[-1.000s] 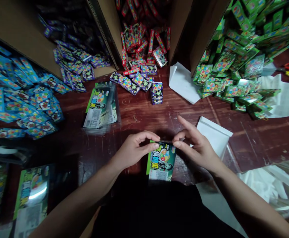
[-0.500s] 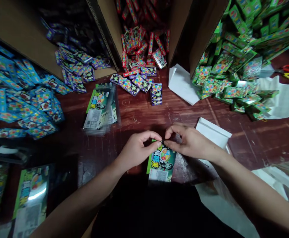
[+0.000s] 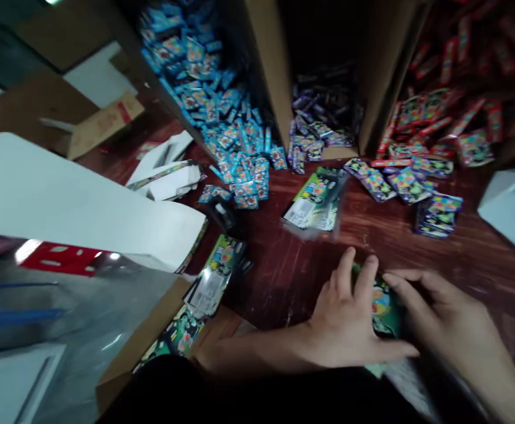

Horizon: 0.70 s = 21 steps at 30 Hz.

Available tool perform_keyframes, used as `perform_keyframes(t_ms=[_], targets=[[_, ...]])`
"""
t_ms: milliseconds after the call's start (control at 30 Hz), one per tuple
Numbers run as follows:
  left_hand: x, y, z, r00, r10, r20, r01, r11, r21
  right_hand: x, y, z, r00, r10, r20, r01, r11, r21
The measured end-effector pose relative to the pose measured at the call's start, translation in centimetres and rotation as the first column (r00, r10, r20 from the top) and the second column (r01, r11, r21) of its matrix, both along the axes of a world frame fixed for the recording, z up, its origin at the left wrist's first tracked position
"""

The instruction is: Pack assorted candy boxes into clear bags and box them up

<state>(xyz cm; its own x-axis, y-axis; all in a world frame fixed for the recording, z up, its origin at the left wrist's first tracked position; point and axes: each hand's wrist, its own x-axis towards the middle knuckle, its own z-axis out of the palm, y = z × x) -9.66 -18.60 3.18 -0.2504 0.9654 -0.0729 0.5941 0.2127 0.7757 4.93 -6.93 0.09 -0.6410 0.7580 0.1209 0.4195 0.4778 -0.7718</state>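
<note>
A green printed candy bag [image 3: 380, 309] lies on the table before me, partly covered by my hands. Across its left side rests my left hand [image 3: 346, 321], open, with fingers and thumb spread. My right hand [image 3: 449, 324] has its bent fingers closed at the bag's upper right edge; its thumb is hard to make out. Beyond them lies a stack of similar clear-and-green bags [image 3: 317, 200]. Small purple candy packets [image 3: 410, 182] are at the back, with a short pile of purple packets [image 3: 438, 215] to their right.
Cardboard boxes at the back hold blue packets [image 3: 240, 141], purple packets [image 3: 326, 132] and red packets [image 3: 447, 118]. More green bags [image 3: 213, 274] lie at the left beside an open carton [image 3: 129, 353]. A large white sheet [image 3: 76, 194] and a blue stool [image 3: 14, 303] are farther left. White paper [image 3: 511, 203] lies right.
My view has swung left, bringing the floor and stool in. The left hand has gone from pinching the bag's top to lying spread over it; the right stays at its upper edge.
</note>
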Motion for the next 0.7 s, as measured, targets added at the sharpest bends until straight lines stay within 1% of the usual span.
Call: perform_keyframes(t_ms=[33, 67, 133, 167, 200, 233, 267, 300, 367, 400, 467, 533, 600, 633, 667, 700], targets=[[-0.8, -0.8, 0.5, 0.996, 0.043, -0.081, -0.042, 0.999, 0.012, -1.7, -0.6, 0.6, 0.998, 0.005, -0.058, -0.007, 0.999, -0.038], [-1.9, -1.7, 1.2, 0.983, 0.077, -0.164, -0.074, 0.997, 0.027, -3.2, -1.2, 1.2, 0.992, 0.029, -0.120, -0.040, 0.996, -0.084], [-5.4, -3.8, 3.1, 0.934, 0.116, -0.339, -0.107, 0.993, 0.044, -5.5, -1.7, 2.2, 0.967, 0.122, -0.222, -0.160, 0.974, -0.162], [-7.6, -5.0, 4.0, 0.895, 0.153, -0.420, -0.146, 0.988, 0.047, -6.5, -1.5, 2.4, 0.955, 0.172, -0.240, -0.214, 0.963, -0.162], [-10.0, -6.2, 4.8, 0.844, 0.194, -0.499, -0.197, 0.979, 0.048, -7.3, -1.1, 2.3, 0.950, 0.220, -0.224, -0.252, 0.960, -0.126], [-12.4, -7.3, 5.2, 0.790, 0.201, -0.579, -0.246, 0.969, 0.001, -8.1, -0.4, 2.0, 0.949, 0.260, -0.178, -0.274, 0.960, -0.057], [-14.7, -8.4, 5.3, 0.725, 0.209, -0.656, -0.315, 0.948, -0.046, -9.0, 0.3, 1.4, 0.950, 0.292, -0.106, -0.290, 0.956, 0.034], [-16.7, -9.4, 5.0, 0.669, 0.195, -0.718, -0.375, 0.922, -0.099, -10.0, 1.1, 0.8, 0.950, 0.311, -0.015, -0.306, 0.943, 0.133], [-19.8, -10.9, 3.7, 0.608, 0.125, -0.784, -0.448, 0.869, -0.209, -12.4, 2.5, -0.6, 0.927, 0.340, 0.159, -0.372, 0.887, 0.274], [-20.7, -11.4, 2.9, 0.597, 0.096, -0.797, -0.470, 0.846, -0.251, -13.6, 2.9, -1.2, 0.916, 0.334, 0.222, -0.392, 0.863, 0.319], [-21.7, -12.2, 1.3, 0.596, 0.068, -0.800, -0.495, 0.816, -0.300, -15.8, 3.3, -2.2, 0.908, 0.303, 0.288, -0.401, 0.828, 0.392], [-21.8, -12.6, 0.5, 0.605, 0.068, -0.794, -0.509, 0.800, -0.319, -16.8, 3.1, -2.9, 0.905, 0.297, 0.303, -0.410, 0.797, 0.443], [-21.3, -12.7, 0.8, 0.579, 0.094, -0.810, -0.530, 0.798, -0.286, -16.3, 2.7, -3.5, 0.895, 0.324, 0.306, -0.438, 0.768, 0.468], [-20.9, -12.4, 1.3, 0.552, 0.126, -0.824, -0.540, 0.807, -0.239, -15.5, 2.4, -3.7, 0.889, 0.337, 0.309, -0.451, 0.757, 0.473], [-20.3, -12.0, 1.9, 0.524, 0.176, -0.833, -0.544, 0.822, -0.168, -14.4, 2.3, -3.9, 0.884, 0.347, 0.312, -0.462, 0.748, 0.476], [-19.5, -11.2, 2.5, 0.512, 0.243, -0.824, -0.533, 0.842, -0.083, -13.2, 2.1, -4.1, 0.880, 0.356, 0.315, -0.471, 0.741, 0.478]])
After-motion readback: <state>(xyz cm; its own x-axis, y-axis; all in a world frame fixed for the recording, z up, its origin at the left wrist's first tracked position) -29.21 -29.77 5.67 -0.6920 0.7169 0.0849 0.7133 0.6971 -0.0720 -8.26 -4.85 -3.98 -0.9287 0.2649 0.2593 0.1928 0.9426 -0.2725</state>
